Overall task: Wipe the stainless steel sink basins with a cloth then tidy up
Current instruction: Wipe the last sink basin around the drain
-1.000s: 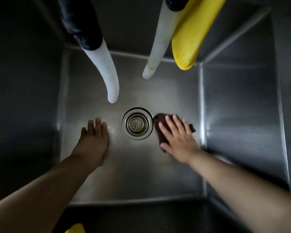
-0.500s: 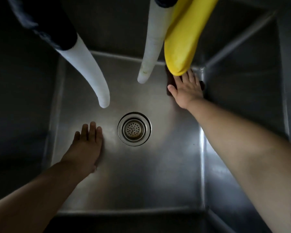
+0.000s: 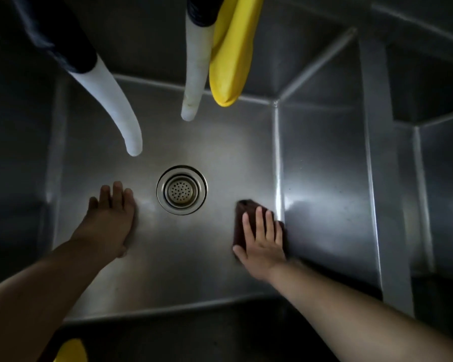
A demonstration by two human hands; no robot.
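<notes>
I look down into a deep stainless steel sink basin (image 3: 188,278) with a round drain strainer (image 3: 181,189) in the middle of its floor. My right hand (image 3: 262,241) presses flat, fingers straight, on a dark brown cloth (image 3: 240,220) against the basin floor, right beside the right wall. My left hand (image 3: 110,218) rests flat on the floor to the left of the drain, fingers straight and holding nothing.
Two white hoses (image 3: 115,108) (image 3: 194,74) with dark upper sleeves hang down over the basin. A yellow rubber glove (image 3: 230,56) hangs next to the middle hose. A second basin (image 3: 442,205) lies beyond the divider wall (image 3: 382,178) on the right. Something yellow (image 3: 72,351) shows at the bottom edge.
My right hand slid the cloth to the far right corner of the floor and has drawn it back along the right wall toward me. The left hand stayed in place.
</notes>
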